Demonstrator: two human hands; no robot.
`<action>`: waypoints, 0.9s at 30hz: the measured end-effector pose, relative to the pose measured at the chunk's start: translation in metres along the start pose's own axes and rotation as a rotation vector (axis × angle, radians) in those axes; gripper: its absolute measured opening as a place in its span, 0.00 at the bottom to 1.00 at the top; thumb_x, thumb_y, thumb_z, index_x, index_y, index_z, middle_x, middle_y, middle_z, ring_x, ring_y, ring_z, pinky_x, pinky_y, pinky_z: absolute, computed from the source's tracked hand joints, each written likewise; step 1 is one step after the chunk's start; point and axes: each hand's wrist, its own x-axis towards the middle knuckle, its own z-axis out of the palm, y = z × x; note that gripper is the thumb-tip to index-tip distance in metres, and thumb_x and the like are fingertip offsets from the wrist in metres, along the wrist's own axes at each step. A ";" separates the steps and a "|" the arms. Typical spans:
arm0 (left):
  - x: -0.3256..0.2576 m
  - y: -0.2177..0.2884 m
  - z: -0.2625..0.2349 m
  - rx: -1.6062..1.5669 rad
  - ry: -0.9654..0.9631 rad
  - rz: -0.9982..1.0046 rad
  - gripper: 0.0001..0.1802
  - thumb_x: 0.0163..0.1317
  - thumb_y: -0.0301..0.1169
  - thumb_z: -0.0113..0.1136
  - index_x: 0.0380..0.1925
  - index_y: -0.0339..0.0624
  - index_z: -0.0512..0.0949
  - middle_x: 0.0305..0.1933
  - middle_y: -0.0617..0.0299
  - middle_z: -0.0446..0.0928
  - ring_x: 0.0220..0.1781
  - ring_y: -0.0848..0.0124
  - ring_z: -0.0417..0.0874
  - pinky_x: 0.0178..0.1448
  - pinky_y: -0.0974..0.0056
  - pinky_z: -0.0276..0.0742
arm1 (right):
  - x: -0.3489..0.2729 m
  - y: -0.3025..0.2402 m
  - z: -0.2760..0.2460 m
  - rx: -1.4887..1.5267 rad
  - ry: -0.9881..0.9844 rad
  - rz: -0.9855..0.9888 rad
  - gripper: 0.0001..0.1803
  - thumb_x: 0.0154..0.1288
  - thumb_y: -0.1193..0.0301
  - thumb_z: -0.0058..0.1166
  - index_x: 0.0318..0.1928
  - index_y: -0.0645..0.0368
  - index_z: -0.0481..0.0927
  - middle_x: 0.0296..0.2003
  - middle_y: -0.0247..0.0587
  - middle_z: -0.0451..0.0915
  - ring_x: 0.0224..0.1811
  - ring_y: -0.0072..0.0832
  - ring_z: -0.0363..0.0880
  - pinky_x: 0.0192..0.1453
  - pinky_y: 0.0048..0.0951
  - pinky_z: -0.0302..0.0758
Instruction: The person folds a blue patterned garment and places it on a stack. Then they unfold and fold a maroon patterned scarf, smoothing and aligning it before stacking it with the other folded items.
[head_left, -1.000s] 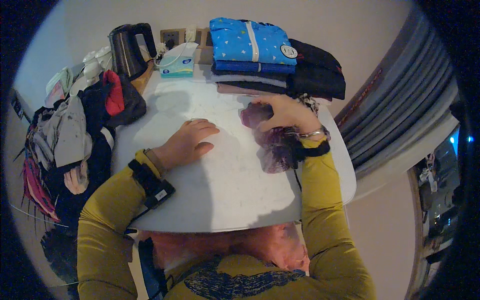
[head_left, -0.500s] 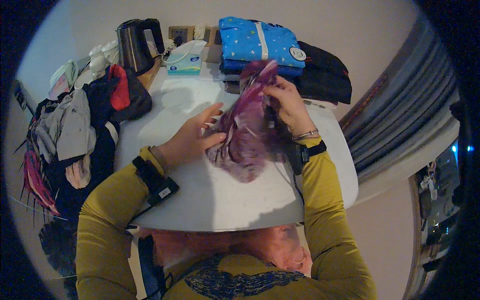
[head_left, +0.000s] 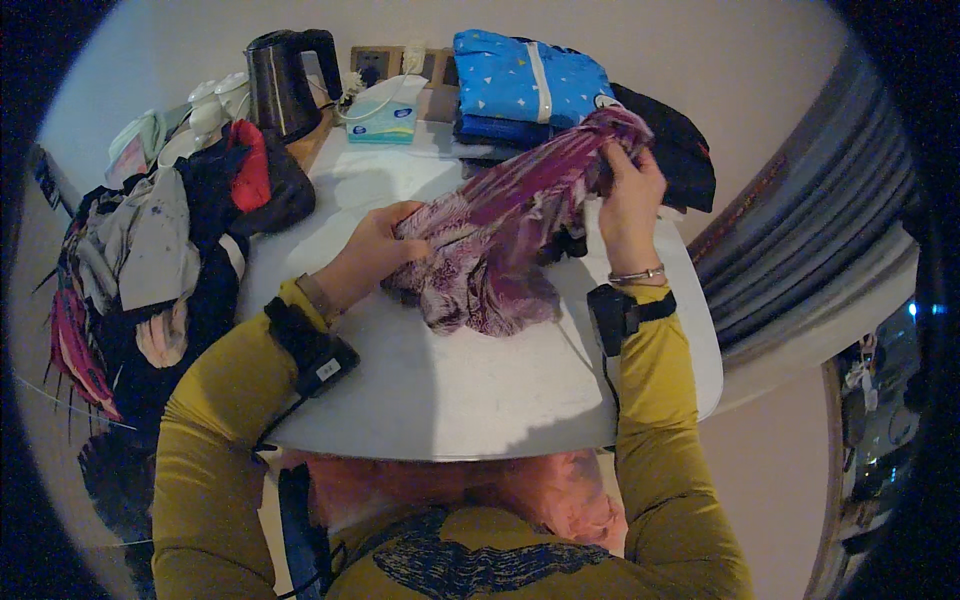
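Observation:
A thin purple and white patterned cloth [head_left: 490, 255], perhaps a scarf or garment, is stretched at a slant between my hands over the white table. My left hand [head_left: 375, 250] is closed on its lower left edge. Higher and to the right, my right hand [head_left: 632, 190] pinches the cloth's upper end, in front of the folded stack. Loose folds hang down between the hands close to the tabletop. Something dark shows behind the cloth beside my right hand; I cannot make out what it is.
Folded clothes with a blue patterned piece [head_left: 525, 85] on top stand at the back, beside black folded clothing [head_left: 680, 150]. A tissue pack [head_left: 382, 122] and dark kettle [head_left: 285, 90] are at the back left. Heaped clothes [head_left: 150, 250] lie left; a grey curtain [head_left: 810, 220] hangs right.
My left hand has closed on the cloth, where its fingers were spread before. My right hand has moved right, drawing the cloth out wider between both hands.

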 end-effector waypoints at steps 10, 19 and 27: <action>0.005 0.002 -0.004 -0.349 0.241 -0.106 0.21 0.59 0.23 0.61 0.55 0.35 0.74 0.48 0.54 0.80 0.45 0.68 0.84 0.51 0.62 0.83 | -0.032 -0.013 0.034 -0.598 -0.595 -0.067 0.10 0.61 0.73 0.67 0.43 0.60 0.83 0.34 0.29 0.82 0.36 0.15 0.78 0.41 0.18 0.75; 0.001 0.001 0.005 -0.277 0.087 0.028 0.27 0.56 0.22 0.61 0.59 0.36 0.73 0.54 0.55 0.79 0.49 0.69 0.83 0.56 0.64 0.79 | -0.097 0.001 0.067 -0.991 -1.061 -0.088 0.18 0.55 0.71 0.65 0.47 0.59 0.78 0.26 0.46 0.80 0.30 0.39 0.82 0.36 0.35 0.76; 0.001 -0.004 0.007 -0.064 0.097 0.050 0.23 0.56 0.15 0.55 0.53 0.36 0.76 0.46 0.63 0.81 0.43 0.77 0.82 0.47 0.70 0.79 | -0.069 0.010 0.050 -0.872 -0.636 -0.344 0.13 0.58 0.76 0.52 0.45 0.62 0.78 0.37 0.56 0.81 0.43 0.54 0.81 0.48 0.48 0.77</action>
